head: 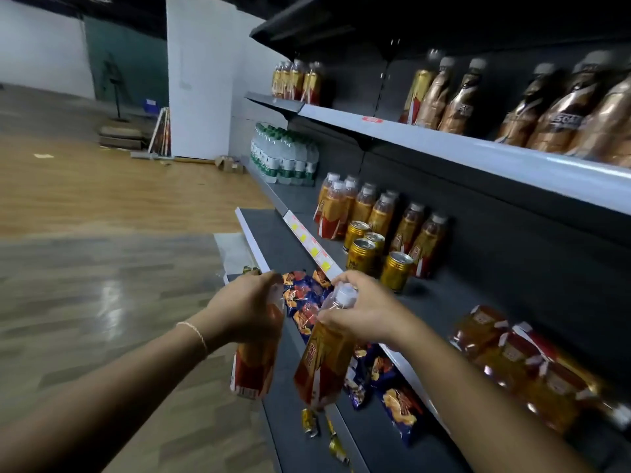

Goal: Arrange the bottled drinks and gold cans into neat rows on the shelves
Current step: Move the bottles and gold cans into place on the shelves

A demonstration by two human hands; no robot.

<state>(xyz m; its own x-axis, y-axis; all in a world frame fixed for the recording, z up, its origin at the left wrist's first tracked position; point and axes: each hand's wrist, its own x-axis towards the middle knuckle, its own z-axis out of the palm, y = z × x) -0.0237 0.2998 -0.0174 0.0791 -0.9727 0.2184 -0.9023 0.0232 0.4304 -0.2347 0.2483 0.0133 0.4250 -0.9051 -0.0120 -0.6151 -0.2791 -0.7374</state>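
Both hands are low centre of frame, both busy. My left hand [246, 308] is curled round the neck of the left bottle [254, 370], an orange drink hanging roughly upright with its cap hidden under the fingers. My right hand [362, 312] grips the right bottle [321, 363] at the white cap end; it is tilted, base toward the bottom of the frame. The two bottles hang just beside each other, out in front of the shelves.

On the middle shelf [461, 295], centre right, four gold cans [365, 254] stand clustered just in front of the standing orange bottles [375, 209]. At far right are the lying bottles [512, 356], on their sides and blurred. Behind the hands, blue snack packets [304, 298] lie on the lower shelf [273, 240]. There are water bottles [283, 158] at upper centre and brown bottles [546, 107] at upper right. There is a thin bracelet [198, 332] on my left wrist.
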